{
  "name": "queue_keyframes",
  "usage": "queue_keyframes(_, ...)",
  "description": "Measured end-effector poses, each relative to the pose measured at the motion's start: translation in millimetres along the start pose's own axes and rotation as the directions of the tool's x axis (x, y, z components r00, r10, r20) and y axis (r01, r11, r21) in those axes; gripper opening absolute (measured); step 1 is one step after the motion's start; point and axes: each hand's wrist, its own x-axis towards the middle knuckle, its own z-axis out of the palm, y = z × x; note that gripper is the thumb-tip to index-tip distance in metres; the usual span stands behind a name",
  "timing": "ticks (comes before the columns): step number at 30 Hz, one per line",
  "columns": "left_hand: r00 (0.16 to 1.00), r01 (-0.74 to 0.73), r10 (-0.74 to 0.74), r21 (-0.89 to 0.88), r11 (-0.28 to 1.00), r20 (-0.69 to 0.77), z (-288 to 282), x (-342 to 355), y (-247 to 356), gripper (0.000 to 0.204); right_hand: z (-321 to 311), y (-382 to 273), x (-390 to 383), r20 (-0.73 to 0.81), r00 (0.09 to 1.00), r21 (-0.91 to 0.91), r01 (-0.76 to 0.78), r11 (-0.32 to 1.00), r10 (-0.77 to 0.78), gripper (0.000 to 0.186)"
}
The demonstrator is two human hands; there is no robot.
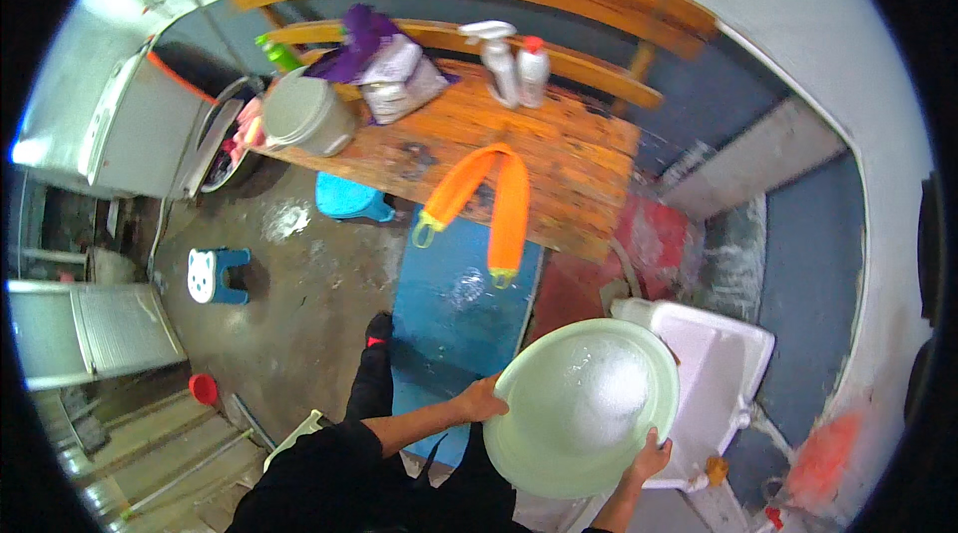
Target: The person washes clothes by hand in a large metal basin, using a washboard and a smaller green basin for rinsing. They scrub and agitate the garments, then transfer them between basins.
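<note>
Between my two hands is a large pale green basin point(529, 443) with white foam in it. On its left rim my left hand point(480, 400) is closed, the thumb toward the inside. Lower right, my right hand point(649, 459) grips the opposite side of the rim. The basin hangs partly over a white sink point(726, 353) on the right. Ahead, an orange scrubbing strap point(507, 209) with yellow-green loop handles lies over the front edge of a wooden bench point(579, 154).
On the bench stand a lidded grey bucket point(324, 124), a purple and white bag point(399, 84), a white spray bottle point(499, 69) and a red-capped bottle point(533, 72). A blue stool point(349, 196) and a small cat-faced stool point(205, 275) stand on the wet floor. A blue board point(454, 303) lies ahead.
</note>
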Motion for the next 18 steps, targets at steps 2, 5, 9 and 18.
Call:
queue_keyframes(2, 0.998, -0.036, 0.033, -0.042, 0.999, -0.055, -40.3, -16.6, -19.7, 0.066, 39.2, -54.4, -39.2, 0.039, 0.999, 0.092, 0.014, 0.996, -0.018, 0.020)
queue_keyframes(5, 0.995, -0.054, 0.038, -0.178, 0.983, -0.096, -106.4, -45.3, -40.7, 0.068, 90.5, -94.6, -78.7, 0.113, 0.988, 0.040, 0.100, 0.994, -0.104, 0.018)
queue_keyframes(9, 0.989, -0.040, -0.005, -0.299, 0.953, -0.147, -208.8, -93.3, -74.3, 0.064, 174.6, -139.3, -157.5, 0.224, 0.952, 0.094, 0.190, 0.977, -0.207, 0.020)
queue_keyframes(18, 0.890, -0.093, -0.161, -0.516, 0.852, -0.426, -398.5, -176.4, -187.7, 0.060, 370.9, -256.2, -353.5, 0.558, 0.786, 0.184, 0.195, 0.963, -0.265, 0.019)
